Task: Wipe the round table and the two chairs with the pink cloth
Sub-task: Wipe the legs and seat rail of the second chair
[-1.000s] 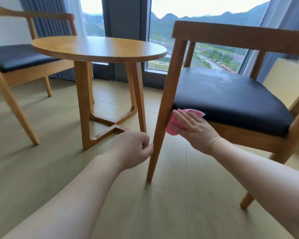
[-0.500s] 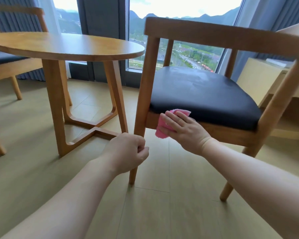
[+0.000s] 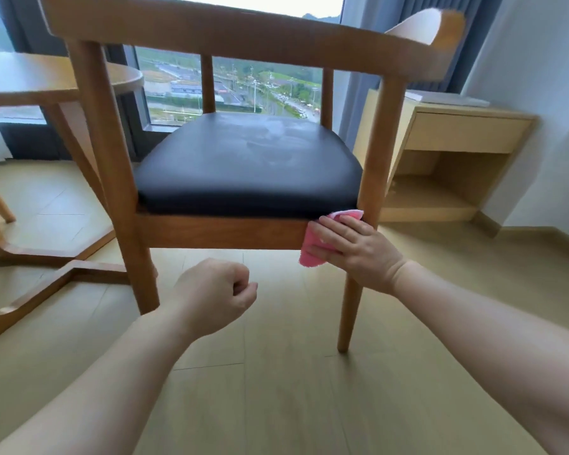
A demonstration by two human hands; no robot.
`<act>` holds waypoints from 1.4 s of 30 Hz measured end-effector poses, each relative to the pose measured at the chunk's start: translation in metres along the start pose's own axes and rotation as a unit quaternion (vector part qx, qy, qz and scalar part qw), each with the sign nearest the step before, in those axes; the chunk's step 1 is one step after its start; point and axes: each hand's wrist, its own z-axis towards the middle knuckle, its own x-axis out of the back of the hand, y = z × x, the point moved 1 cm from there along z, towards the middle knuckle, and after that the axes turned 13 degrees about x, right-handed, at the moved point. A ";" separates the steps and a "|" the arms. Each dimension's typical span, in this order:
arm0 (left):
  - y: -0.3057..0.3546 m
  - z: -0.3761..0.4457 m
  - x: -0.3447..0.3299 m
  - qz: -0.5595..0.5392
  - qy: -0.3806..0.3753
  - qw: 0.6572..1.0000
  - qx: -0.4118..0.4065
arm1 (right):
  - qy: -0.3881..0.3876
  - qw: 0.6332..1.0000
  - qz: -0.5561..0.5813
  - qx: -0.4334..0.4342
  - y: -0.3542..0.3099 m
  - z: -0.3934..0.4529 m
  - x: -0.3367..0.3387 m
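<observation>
At the left edge the round table (image 3: 56, 83) shows part of its top and crossed base on the floor. The left hand (image 3: 216, 295) hangs in a loose fist, holding nothing, before the chair (image 3: 243, 165). The right hand (image 3: 355, 247), fingers flat, presses the pink cloth (image 3: 312, 254) against the seat rail's right end, touching the right leg. A bedside cabinet (image 3: 457, 142) stands beyond

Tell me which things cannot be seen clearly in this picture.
Head view only:
- Pink cloth: mostly covered by the right hand.
- Round table: cut off by the left edge, partly behind the chair.
- Second chair: out of view.
- Left hand: a closed fist, its palm hidden.
</observation>
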 end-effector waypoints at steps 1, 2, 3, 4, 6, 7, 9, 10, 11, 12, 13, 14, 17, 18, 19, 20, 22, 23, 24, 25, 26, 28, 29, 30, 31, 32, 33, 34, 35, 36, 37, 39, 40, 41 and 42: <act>0.005 0.001 -0.003 -0.001 -0.003 1.000 -0.003 | -0.013 1.000 -0.005 0.004 0.002 -0.009 -0.001; 0.010 0.002 -0.007 -0.001 -0.004 1.000 -0.008 | -0.027 1.000 -0.011 0.009 0.004 -0.018 -0.002; 0.015 0.004 -0.010 0.001 -0.007 1.000 -0.012 | -0.039 0.999 -0.017 0.011 0.005 -0.027 -0.002; 0.019 0.005 -0.014 0.004 -0.009 1.000 -0.015 | -0.044 0.999 -0.020 0.011 0.005 -0.033 -0.002; 0.026 0.007 -0.018 0.006 -0.010 1.000 -0.017 | -0.048 0.999 -0.020 0.007 0.004 -0.038 -0.003; 0.029 0.008 -0.020 0.006 -0.010 1.000 -0.018 | -0.049 0.999 -0.020 0.006 0.004 -0.039 -0.003; 0.035 0.008 -0.023 0.008 -0.011 1.000 -0.020 | -0.048 0.999 -0.021 0.005 0.004 -0.040 -0.003; 0.037 0.008 -0.024 0.009 -0.010 1.000 -0.021 | -0.045 0.999 -0.022 0.005 0.004 -0.041 -0.003; 0.038 0.007 -0.024 0.010 -0.011 1.000 -0.023 | -0.045 0.999 -0.022 0.006 0.005 -0.043 -0.003; 0.039 0.008 -0.024 0.010 -0.010 1.000 -0.025 | -0.047 0.999 -0.023 0.007 0.005 -0.044 -0.002; 0.039 0.008 -0.023 0.012 -0.009 1.000 -0.027 | -0.049 0.998 -0.025 0.010 0.006 -0.046 -0.002; 0.039 0.008 -0.022 0.013 -0.006 0.999 -0.030 | -0.052 0.998 -0.027 0.014 0.008 -0.048 -0.001; 0.037 0.007 -0.019 0.010 -0.005 0.999 -0.035 | -0.060 0.997 -0.037 0.030 0.015 -0.051 0.003; 0.036 0.007 -0.017 0.008 -0.004 0.999 -0.035 | -0.062 0.997 -0.039 0.035 0.018 -0.052 0.005; 0.035 0.006 -0.015 0.007 -0.002 0.999 -0.036 | -0.062 0.996 -0.041 0.040 0.022 -0.053 0.007; 0.035 0.006 -0.013 0.006 0.002 0.999 -0.037 | -0.061 0.996 -0.042 0.044 0.026 -0.053 0.010; 0.036 0.006 -0.007 -0.001 0.012 0.999 -0.042 | -0.059 0.996 -0.042 0.048 0.034 -0.053 0.016; 0.036 0.007 -0.004 -0.008 0.018 0.999 -0.046 | -0.058 0.996 -0.043 0.051 0.038 -0.053 0.019; 0.037 0.007 -0.001 -0.016 0.024 0.998 -0.048 | -0.058 0.996 -0.045 0.054 0.042 -0.053 0.022; 0.038 0.008 0.001 -0.025 0.031 0.998 -0.050 | -0.060 0.995 -0.048 0.057 0.047 -0.053 0.025; 0.039 0.008 0.004 -0.031 0.037 0.997 -0.052 | -0.063 0.995 -0.052 0.060 0.053 -0.052 0.029; 0.041 0.008 0.008 -0.037 0.046 0.997 -0.054 | -0.062 0.994 -0.061 0.064 0.064 -0.049 0.036; 0.042 0.008 0.009 -0.040 0.049 0.997 -0.055 | -0.062 0.994 -0.065 0.066 0.070 -0.047 0.040; 0.042 0.007 0.011 -0.042 0.049 0.996 -0.055 | -0.066 0.993 -0.069 0.067 0.075 -0.045 0.044; 0.043 0.007 0.013 -0.044 0.049 0.996 -0.056 | -0.071 0.993 -0.073 0.067 0.080 -0.043 0.048; 0.042 0.006 0.014 -0.047 0.050 0.996 -0.058 | -0.072 0.992 -0.077 0.065 0.086 -0.040 0.053; 0.042 0.006 0.016 -0.049 0.053 0.996 -0.061 | -0.071 0.992 -0.079 0.062 0.092 -0.038 0.057; 0.041 0.006 0.017 -0.049 0.058 0.995 -0.064 | -0.069 0.993 -0.080 0.060 0.099 -0.035 0.061; 0.040 0.006 0.019 -0.049 0.064 0.995 -0.066 | -0.067 0.993 -0.081 0.060 0.105 -0.033 0.065; 0.040 0.006 0.020 -0.049 0.068 0.994 -0.068 | -0.066 0.993 -0.084 0.059 0.111 -0.030 0.070; 0.039 0.006 0.021 -0.047 0.071 0.994 -0.070 | -0.068 0.992 -0.088 0.056 0.117 -0.028 0.074; 0.039 0.006 0.022 -0.046 0.077 0.993 -0.071 | -0.075 0.991 -0.104 0.040 0.126 -0.023 0.084; 0.038 0.006 0.023 -0.046 0.080 0.993 -0.071 | -0.072 0.991 -0.111 0.028 0.131 -0.021 0.088; 0.039 0.007 0.024 -0.047 0.081 0.993 -0.071 | -0.064 0.991 -0.112 0.017 0.136 -0.018 0.093; 0.039 0.007 0.025 -0.048 0.081 0.993 -0.071 | -0.055 0.992 -0.109 0.008 0.140 -0.016 0.097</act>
